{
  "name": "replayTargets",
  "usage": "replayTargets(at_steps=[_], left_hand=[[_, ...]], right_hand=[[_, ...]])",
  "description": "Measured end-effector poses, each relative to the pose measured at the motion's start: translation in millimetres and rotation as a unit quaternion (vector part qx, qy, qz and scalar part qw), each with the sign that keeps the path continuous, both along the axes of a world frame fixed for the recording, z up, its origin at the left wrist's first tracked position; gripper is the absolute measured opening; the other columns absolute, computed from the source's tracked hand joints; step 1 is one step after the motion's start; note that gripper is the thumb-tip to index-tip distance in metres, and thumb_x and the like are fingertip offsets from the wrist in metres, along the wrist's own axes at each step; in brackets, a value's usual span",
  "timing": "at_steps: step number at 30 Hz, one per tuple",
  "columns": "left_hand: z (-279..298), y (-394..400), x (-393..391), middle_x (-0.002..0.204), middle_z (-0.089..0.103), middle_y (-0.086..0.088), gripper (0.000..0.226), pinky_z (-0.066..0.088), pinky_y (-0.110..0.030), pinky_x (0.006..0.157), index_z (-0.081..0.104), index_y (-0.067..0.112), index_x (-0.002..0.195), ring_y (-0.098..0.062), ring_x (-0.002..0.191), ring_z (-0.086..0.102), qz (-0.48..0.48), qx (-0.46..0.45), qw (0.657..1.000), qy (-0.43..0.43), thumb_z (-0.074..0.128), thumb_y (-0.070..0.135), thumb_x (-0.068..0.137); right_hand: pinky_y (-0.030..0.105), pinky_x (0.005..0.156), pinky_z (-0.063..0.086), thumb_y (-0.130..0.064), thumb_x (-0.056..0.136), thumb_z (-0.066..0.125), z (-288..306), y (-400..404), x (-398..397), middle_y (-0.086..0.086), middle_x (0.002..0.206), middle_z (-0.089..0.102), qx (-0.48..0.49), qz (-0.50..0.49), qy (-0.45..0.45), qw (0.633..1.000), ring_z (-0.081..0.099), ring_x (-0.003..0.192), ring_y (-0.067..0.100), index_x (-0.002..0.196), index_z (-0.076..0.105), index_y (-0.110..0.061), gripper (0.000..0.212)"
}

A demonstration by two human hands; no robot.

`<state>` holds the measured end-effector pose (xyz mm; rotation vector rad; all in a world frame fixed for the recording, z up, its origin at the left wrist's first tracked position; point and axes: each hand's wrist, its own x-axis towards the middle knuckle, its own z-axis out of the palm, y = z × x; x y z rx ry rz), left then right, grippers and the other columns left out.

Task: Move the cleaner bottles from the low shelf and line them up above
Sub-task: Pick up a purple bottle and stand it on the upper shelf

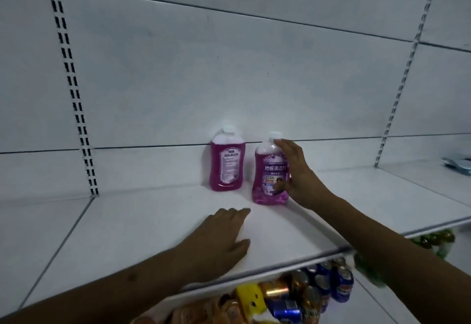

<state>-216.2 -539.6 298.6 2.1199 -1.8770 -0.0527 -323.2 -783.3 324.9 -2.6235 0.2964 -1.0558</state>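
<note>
step: placing the second cleaner bottle on the upper shelf [153, 221]; looks like the set-down/align phase.
landmark: back bottle [227, 159], upright against the rear panel of the upper shelf, plain back label facing out.
front bottle: [271, 170], upright on the same shelf, just right of the back bottle and nearer the shelf edge; a gap shows between the two, not touching.
right hand: [295, 170] wrapped on the right side of the front bottle, fingers reaching up near its neck. Gripping it, from what shows.
left hand: [219, 237] lies flat on the shelf surface, in front of and slightly left of the back bottle, fingers straight, holding nothing.
count, bottles: 2 purple cleaner bottles with white caps, both already above.
count, hands: 2.
below: drink cans [321, 290] and yellow packets [248, 298] on the shelf under the landmark; number not clear, blurred. No cleaner bottles visible down there in this view.
next move, my read: push the front bottle back and left until it is level with the back bottle, then let go. Base must stay flat; a tall narrow bottle tips if shoved high.
progress: two up; how many remain I cannot tell.
</note>
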Motion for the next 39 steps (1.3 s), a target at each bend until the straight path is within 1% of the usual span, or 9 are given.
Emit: replayTargets(at_steps=[4, 9, 15, 19, 21, 24, 28, 33, 39], left_hand=[[-4, -6, 2, 0.152, 0.028, 0.007, 0.058, 0.019, -0.027, 0.116, 0.011, 0.026, 0.152, -0.009, 0.136, 0.025, -0.01, 0.002, 0.999, -0.03, 0.035, 0.04, 0.101], [-2, -6, 2, 0.151, 0.029, 0.011, 0.054, 0.02, -0.026, 0.116, 0.018, 0.03, 0.15, -0.005, 0.134, 0.025, -0.005, 0.011, 1.0, -0.024, 0.036, 0.04, 0.1], [3, -5, -2, 0.148, 0.036, 0.007, 0.062, 0.021, -0.026, 0.115, 0.018, 0.025, 0.152, -0.006, 0.133, 0.03, 0.042, 0.019, 0.999, -0.009, 0.042, 0.044, 0.098], [0, 1, -8, 0.136, 0.051, -0.005, 0.078, 0.032, -0.035, 0.108, 0.022, 0.014, 0.152, -0.022, 0.124, 0.045, 0.154, -0.048, 0.982, -0.102, 0.028, 0.056, 0.087], [1, 14, -15, 0.132, 0.056, -0.004, 0.07, 0.035, -0.032, 0.104, 0.032, 0.014, 0.148, -0.022, 0.121, 0.049, 0.187, -0.12, 0.971, -0.088, 0.037, 0.05, 0.088], [8, 50, -36, 0.124, 0.058, 0.005, 0.062, 0.035, -0.017, 0.097, 0.045, 0.017, 0.139, -0.009, 0.115, 0.05, 0.229, -0.249, 0.941, 0.015, 0.041, 0.051, 0.087], [1, 110, -75, 0.125, 0.059, 0.009, 0.042, 0.039, -0.011, 0.096, 0.051, 0.018, 0.132, 0.0, 0.117, 0.052, 0.281, -0.335, 0.896, 0.084, 0.051, 0.031, 0.092], [-46, 182, -110, 0.123, 0.057, 0.004, 0.039, 0.048, -0.028, 0.093, 0.051, 0.014, 0.129, -0.01, 0.116, 0.055, 0.349, -0.34, 0.867, 0.104, 0.052, 0.027, 0.092], [-126, 244, -104, 0.123, 0.054, 0.005, 0.043, 0.044, -0.02, 0.093, 0.051, 0.016, 0.13, -0.008, 0.115, 0.053, 0.437, -0.29, 0.844, 0.111, 0.05, 0.034, 0.091]], right_hand=[[0.002, 0.096, 0.036, -0.028, 0.075, 0.075, -2, -46, 42, 0.009, 0.148, 0.024, -0.008, 0.044, -0.018, 0.999, 0.028, 0.127, -0.013, 0.147, 0.027, -0.018, 0.087], [0.001, 0.097, 0.033, -0.054, 0.077, 0.051, -7, -60, 69, 0.005, 0.152, 0.017, -0.032, 0.079, -0.022, 0.996, 0.025, 0.129, -0.015, 0.15, 0.021, -0.024, 0.084], [0.05, 0.09, 0.052, -0.052, 0.067, 0.069, -8, -60, 69, 0.004, 0.156, 0.02, -0.083, -0.002, 0.016, 0.996, 0.048, 0.122, 0.033, 0.148, 0.014, -0.038, 0.099], [0.059, 0.104, 0.038, -0.04, 0.067, 0.084, 14, -48, 51, 0.016, 0.16, 0.01, -0.097, -0.059, 0.058, 0.992, 0.029, 0.14, 0.042, 0.15, 0.008, -0.04, 0.113], [0.049, 0.112, 0.032, -0.032, 0.071, 0.083, 27, -25, 28, 0.013, 0.161, 0.004, -0.037, -0.021, 0.02, 0.999, 0.018, 0.146, 0.031, 0.151, 0.012, -0.04, 0.108], [0.016, 0.105, 0.03, -0.027, 0.078, 0.078, 38, 41, -14, 0.0, 0.155, 0.023, 0.005, 0.124, -0.015, 0.992, 0.026, 0.136, 0.005, 0.148, 0.029, -0.032, 0.085], [0.024, 0.106, 0.037, -0.04, 0.085, 0.066, 15, 136, -62, -0.017, 0.138, 0.044, 0.05, 0.276, 0.019, 0.96, 0.042, 0.127, -0.003, 0.14, 0.041, -0.032, 0.061], [0.031, 0.101, 0.046, -0.035, 0.087, 0.065, -42, 211, -73, -0.02, 0.129, 0.051, 0.14, 0.386, 0.082, 0.908, 0.05, 0.124, 0.003, 0.133, 0.049, -0.032, 0.049], [0.012, 0.095, 0.041, -0.031, 0.086, 0.068, -128, 265, -37, -0.024, 0.124, 0.054, 0.227, 0.419, 0.181, 0.86, 0.051, 0.118, -0.004, 0.125, 0.052, -0.041, 0.043]])
